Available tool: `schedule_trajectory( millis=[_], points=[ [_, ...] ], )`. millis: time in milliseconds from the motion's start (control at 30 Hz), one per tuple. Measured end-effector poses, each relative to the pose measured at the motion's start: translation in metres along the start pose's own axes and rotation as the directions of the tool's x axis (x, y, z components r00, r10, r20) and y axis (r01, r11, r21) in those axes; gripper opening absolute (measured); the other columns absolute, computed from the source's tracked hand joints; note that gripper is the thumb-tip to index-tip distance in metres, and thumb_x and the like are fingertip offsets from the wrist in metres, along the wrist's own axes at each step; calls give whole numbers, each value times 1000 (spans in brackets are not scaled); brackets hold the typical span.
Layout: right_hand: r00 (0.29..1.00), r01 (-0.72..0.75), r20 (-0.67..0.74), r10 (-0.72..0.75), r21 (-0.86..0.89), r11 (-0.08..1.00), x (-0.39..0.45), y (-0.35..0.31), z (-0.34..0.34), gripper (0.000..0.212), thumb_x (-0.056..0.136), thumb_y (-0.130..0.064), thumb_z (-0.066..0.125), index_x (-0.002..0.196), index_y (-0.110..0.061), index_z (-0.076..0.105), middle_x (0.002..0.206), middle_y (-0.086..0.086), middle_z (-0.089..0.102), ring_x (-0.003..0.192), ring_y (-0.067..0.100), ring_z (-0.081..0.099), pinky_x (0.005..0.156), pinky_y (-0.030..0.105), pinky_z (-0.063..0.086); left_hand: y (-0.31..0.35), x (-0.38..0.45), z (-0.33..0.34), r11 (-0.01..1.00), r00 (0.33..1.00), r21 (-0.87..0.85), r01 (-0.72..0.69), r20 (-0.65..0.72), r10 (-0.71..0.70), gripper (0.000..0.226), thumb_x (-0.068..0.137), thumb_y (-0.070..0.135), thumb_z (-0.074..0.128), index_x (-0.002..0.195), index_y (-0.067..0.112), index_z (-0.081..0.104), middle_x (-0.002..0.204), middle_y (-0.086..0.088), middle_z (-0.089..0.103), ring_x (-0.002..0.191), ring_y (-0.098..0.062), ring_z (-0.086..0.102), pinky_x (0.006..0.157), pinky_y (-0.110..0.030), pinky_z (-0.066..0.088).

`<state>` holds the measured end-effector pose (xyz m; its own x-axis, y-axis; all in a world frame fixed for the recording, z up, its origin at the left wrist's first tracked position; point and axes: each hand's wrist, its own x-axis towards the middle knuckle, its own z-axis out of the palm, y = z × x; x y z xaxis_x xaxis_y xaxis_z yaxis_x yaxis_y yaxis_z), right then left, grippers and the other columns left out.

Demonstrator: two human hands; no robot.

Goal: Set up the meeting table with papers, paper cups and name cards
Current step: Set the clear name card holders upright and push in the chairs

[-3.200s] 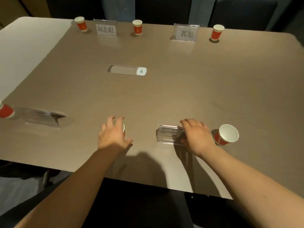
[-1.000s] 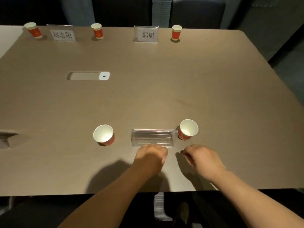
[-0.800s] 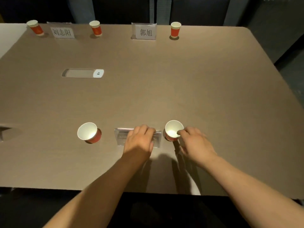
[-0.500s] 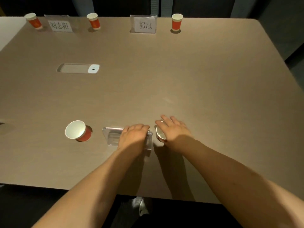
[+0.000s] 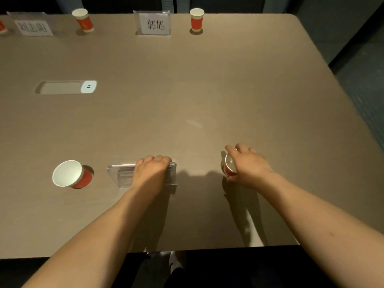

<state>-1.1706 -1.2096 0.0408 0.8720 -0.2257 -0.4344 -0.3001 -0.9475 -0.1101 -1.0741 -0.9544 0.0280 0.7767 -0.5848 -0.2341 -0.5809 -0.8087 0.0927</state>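
Observation:
A clear acrylic name card holder [image 5: 121, 175] stands near the table's front edge, and my left hand [image 5: 150, 172] is closed over its top right part. To its right my right hand [image 5: 246, 165] grips a red paper cup [image 5: 228, 166] from the side; the hand hides most of the cup. Another red paper cup [image 5: 71, 174] with a white inside stands left of the holder, untouched. The brown meeting table [image 5: 197, 90] carries all of these.
Along the far edge stand two name cards [image 5: 154, 23] [image 5: 34, 28] and red cups [image 5: 196, 19] [image 5: 84, 19]. A recessed socket panel [image 5: 66, 87] sits in the table at mid-left. The table's right edge drops to a dark floor.
My right hand has carried the red cup to the right, away from the holder. My left hand stays on the holder. The view has shifted slightly.

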Motion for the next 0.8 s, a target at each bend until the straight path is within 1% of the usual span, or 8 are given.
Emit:
schedule_trajectory(
  millis=[67, 133, 200, 300, 367, 467, 600, 800],
  points=[
    [997, 81, -5, -81, -28, 996, -3, -5, 2, 80, 78, -18, 69, 146, -30, 27, 148, 11, 32, 126, 38, 42, 98, 48, 46, -1, 0, 0, 1000, 1000, 11, 1, 3, -1, 40, 82, 19, 60, 121, 24, 54, 122, -2, 61, 112, -28, 52, 89, -37, 37],
    [993, 114, -10, -115, -48, 992, -5, -9, 8, 64, 80, -11, 63, 137, -28, 37, 135, 11, 43, 117, 37, 47, 90, 46, 51, -2, 0, 1, 1000, 1000, 21, 1, 9, -1, 40, 84, 17, 57, 123, 25, 52, 124, -1, 60, 113, -26, 52, 90, -36, 36],
    [999, 44, -16, -44, -34, 998, -6, -15, 12, 50, 83, -27, 65, 128, -21, 43, 119, 11, 50, 109, 37, 53, 84, 45, 54, -2, 1, 1, 1000, 1000, 20, -3, 12, 3, 41, 83, 15, 57, 123, 25, 52, 124, 0, 60, 114, -26, 51, 90, -36, 36],
    [999, -44, -24, 43, -28, 999, -9, -15, 14, 74, 77, -51, 72, 134, -20, 37, 128, 10, 48, 115, 34, 52, 88, 45, 51, -3, 1, 2, 1000, 1000, 25, -17, -1, 17, 41, 82, 14, 57, 121, 25, 53, 122, 1, 61, 112, -25, 52, 90, -36, 36],
    [999, -1, -43, -2, -80, 997, -11, -13, 16, 89, 72, -42, 77, 143, -25, 26, 142, 10, 37, 125, 35, 43, 95, 49, 46, -4, 1, 1, 999, 1000, 23, -23, 1, 23, 41, 80, 13, 58, 119, 25, 54, 120, 1, 62, 111, -26, 53, 90, -36, 36],
    [997, 69, -12, -70, -101, 992, -13, -11, 18, 76, 75, -18, 71, 139, -30, 31, 136, 10, 41, 118, 34, 46, 89, 47, 50, -5, 1, 1, 999, 999, 20, -37, -3, 37, 41, 79, 13, 58, 118, 25, 54, 118, 1, 62, 109, -26, 53, 89, -36, 37],
    [999, -40, 27, 40, -12, 999, -11, -14, 15, 53, 80, -25, 67, 126, -21, 42, 119, 10, 48, 108, 34, 52, 81, 43, 53, -8, 2, 4, 999, 999, 16, -46, -22, 46, 35, 83, 16, 57, 117, 26, 54, 116, 1, 63, 107, -26, 53, 88, -36, 37],
    [995, -99, 19, 99, 17, 995, -9, -16, 16, 55, 84, -31, 61, 133, -21, 37, 127, 12, 46, 115, 36, 50, 86, 44, 50, -8, 3, 4, 999, 999, 30, -45, 5, 45, 37, 87, 17, 53, 124, 26, 51, 123, 1, 60, 113, -25, 50, 93, -36, 36]
  ],
)
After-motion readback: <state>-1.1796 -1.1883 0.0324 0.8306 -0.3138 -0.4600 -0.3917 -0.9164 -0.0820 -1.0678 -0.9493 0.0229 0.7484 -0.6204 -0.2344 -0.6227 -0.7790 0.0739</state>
